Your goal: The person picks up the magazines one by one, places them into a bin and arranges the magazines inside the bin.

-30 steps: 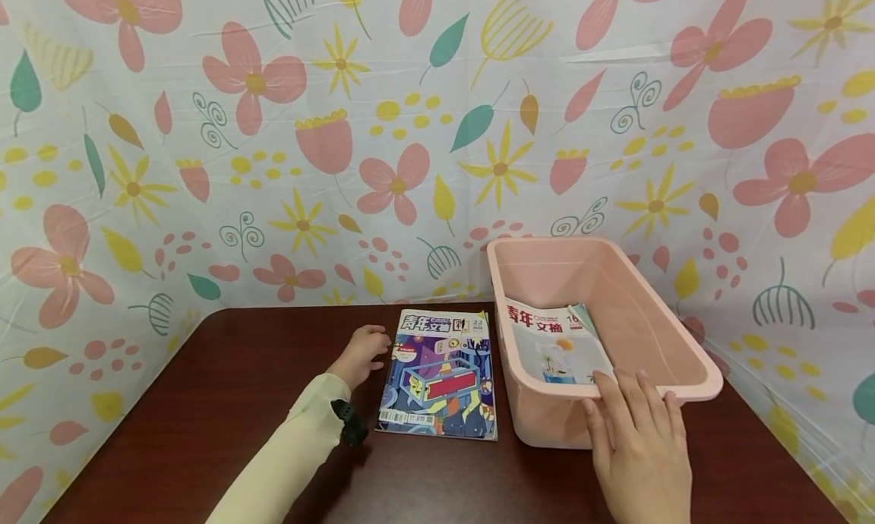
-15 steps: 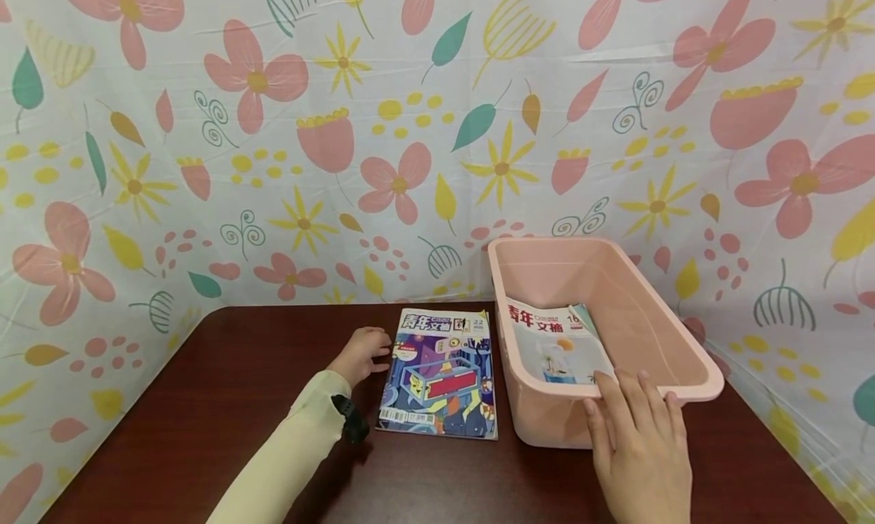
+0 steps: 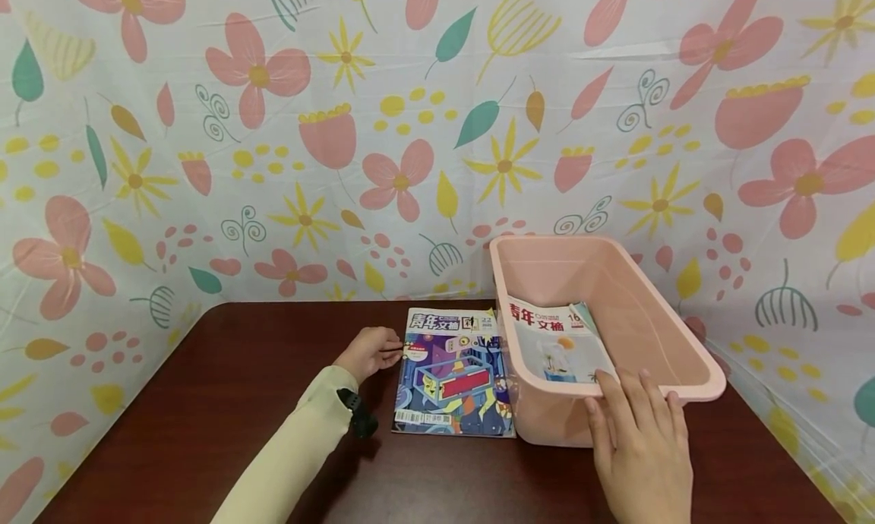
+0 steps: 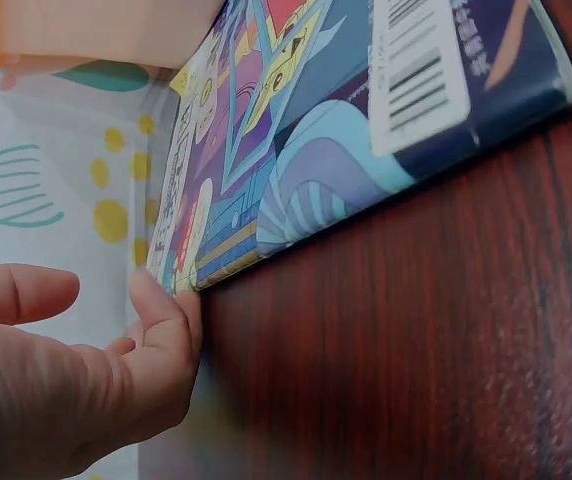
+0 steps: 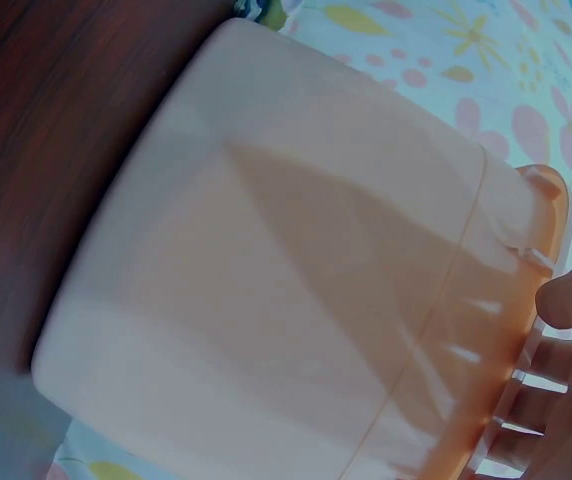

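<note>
A magazine with a purple and blue cover lies flat on the table, its right edge against or very close to the bin. My left hand is at its left edge, and in the left wrist view the fingertips touch the edge near a corner, thumb apart. A pink plastic bin stands to the right. My right hand holds its near rim, fingers over the top and thumb on the outside. Inside the bin lies another magazine with a white and light blue cover.
The dark brown wooden table extends left and in front of the magazine. A floral cloth hangs right behind the table and down its right side. A black band circles my left wrist.
The purple magazine has slid right toward the bin, with my left hand following at its left edge. My right hand and the bin have stayed in place.
</note>
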Action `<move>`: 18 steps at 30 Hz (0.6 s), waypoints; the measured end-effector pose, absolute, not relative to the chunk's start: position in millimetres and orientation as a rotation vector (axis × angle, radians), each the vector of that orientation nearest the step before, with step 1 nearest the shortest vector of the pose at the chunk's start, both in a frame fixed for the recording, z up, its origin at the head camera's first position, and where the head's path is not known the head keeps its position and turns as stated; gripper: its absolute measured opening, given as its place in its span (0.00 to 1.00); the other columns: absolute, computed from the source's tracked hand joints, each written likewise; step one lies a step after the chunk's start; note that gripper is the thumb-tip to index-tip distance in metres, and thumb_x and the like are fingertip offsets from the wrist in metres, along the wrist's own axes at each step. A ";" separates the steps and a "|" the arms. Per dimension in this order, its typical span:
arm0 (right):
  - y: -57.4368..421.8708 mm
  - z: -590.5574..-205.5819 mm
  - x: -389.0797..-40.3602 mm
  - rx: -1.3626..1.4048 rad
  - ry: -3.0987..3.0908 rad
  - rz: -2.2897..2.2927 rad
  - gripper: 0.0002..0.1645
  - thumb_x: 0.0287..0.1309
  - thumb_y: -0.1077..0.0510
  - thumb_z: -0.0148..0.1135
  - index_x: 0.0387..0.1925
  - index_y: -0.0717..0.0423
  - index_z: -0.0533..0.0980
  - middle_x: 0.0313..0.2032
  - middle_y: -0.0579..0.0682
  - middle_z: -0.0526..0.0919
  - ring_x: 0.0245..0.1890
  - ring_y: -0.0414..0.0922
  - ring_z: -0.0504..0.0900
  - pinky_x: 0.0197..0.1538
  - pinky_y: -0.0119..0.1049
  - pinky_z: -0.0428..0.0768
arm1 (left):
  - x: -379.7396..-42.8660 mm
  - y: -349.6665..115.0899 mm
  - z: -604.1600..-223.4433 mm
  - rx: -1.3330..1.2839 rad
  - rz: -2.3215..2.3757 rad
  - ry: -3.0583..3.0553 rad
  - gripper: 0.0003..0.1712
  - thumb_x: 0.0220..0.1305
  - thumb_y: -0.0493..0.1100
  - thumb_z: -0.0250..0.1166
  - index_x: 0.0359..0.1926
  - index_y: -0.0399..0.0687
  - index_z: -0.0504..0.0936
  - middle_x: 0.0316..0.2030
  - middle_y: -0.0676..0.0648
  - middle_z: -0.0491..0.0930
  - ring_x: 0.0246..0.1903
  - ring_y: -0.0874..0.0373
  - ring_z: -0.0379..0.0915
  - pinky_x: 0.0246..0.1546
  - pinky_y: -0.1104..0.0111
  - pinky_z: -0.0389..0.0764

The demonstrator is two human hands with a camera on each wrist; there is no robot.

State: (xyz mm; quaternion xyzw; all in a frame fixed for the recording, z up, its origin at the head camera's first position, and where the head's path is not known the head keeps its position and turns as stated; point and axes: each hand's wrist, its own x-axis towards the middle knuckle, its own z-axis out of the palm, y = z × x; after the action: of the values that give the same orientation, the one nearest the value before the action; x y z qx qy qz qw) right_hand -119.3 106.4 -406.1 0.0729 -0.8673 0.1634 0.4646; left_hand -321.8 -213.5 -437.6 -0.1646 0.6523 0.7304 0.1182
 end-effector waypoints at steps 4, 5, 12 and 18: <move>106.3 -406.5 -119.6 0.178 -2.129 0.399 0.35 0.72 0.35 0.35 0.55 0.57 0.74 0.52 0.61 0.75 0.61 0.62 0.66 0.69 0.58 0.50 | -321.1 -213.5 -438.4 -0.491 2.173 1.874 0.26 0.64 0.30 0.54 0.62 0.26 0.62 0.57 0.28 0.67 0.51 0.43 0.70 0.56 0.59 0.74; 106.4 -406.7 -119.6 0.177 -2.130 0.399 0.35 0.72 0.35 0.35 0.55 0.57 0.74 0.52 0.61 0.75 0.61 0.62 0.66 0.69 0.58 0.50 | -320.7 -213.5 -438.7 -0.487 2.175 1.875 0.26 0.65 0.30 0.54 0.62 0.25 0.63 0.57 0.29 0.68 0.51 0.43 0.70 0.57 0.59 0.73; 106.9 -407.6 -119.3 0.176 -2.132 0.404 0.35 0.72 0.35 0.35 0.55 0.57 0.74 0.52 0.61 0.74 0.62 0.61 0.65 0.69 0.58 0.50 | -316.3 -209.2 -444.4 -0.317 2.065 1.927 0.21 0.63 0.31 0.56 0.55 0.24 0.71 0.48 0.35 0.77 0.42 0.50 0.75 0.56 0.54 0.73; 107.1 -407.2 -120.1 0.174 -2.130 0.398 0.34 0.72 0.36 0.36 0.55 0.58 0.74 0.52 0.61 0.75 0.61 0.62 0.66 0.69 0.58 0.51 | -314.2 -204.4 -450.2 -0.076 1.895 1.880 0.25 0.67 0.32 0.54 0.64 0.31 0.66 0.50 0.35 0.78 0.44 0.48 0.79 0.49 0.50 0.77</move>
State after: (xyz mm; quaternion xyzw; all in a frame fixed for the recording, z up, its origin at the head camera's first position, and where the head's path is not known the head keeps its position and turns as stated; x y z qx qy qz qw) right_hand -120.1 107.1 -407.2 0.0708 -0.8672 0.1622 0.4654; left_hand -314.2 -204.4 -450.2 -0.0277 0.6845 0.6901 0.2334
